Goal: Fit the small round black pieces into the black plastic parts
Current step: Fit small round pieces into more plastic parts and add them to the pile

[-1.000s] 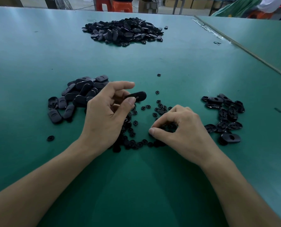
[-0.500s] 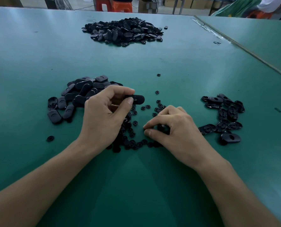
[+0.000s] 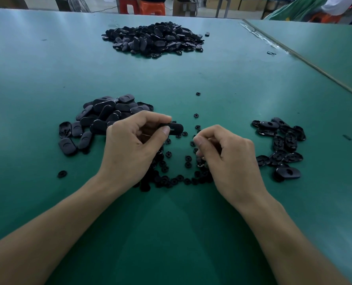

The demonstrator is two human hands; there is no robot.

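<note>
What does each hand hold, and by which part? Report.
Left hand pinches a black plastic part by its left end. Right hand is curled; whether it holds anything cannot be told.

Green table point(image 3: 47, 68) carries heaps of black parts point(image 3: 152, 38) and scattered round pieces point(image 3: 188, 158).

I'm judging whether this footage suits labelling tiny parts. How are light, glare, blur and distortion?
Head view: soft, even light; pale glare streaks on the far green table; wide-angle curving toward the edges; left hand and its black plastic part are sharp; small round black pieces merge into dark clumps; right hand hides whether its fingers hold anything.
</note>
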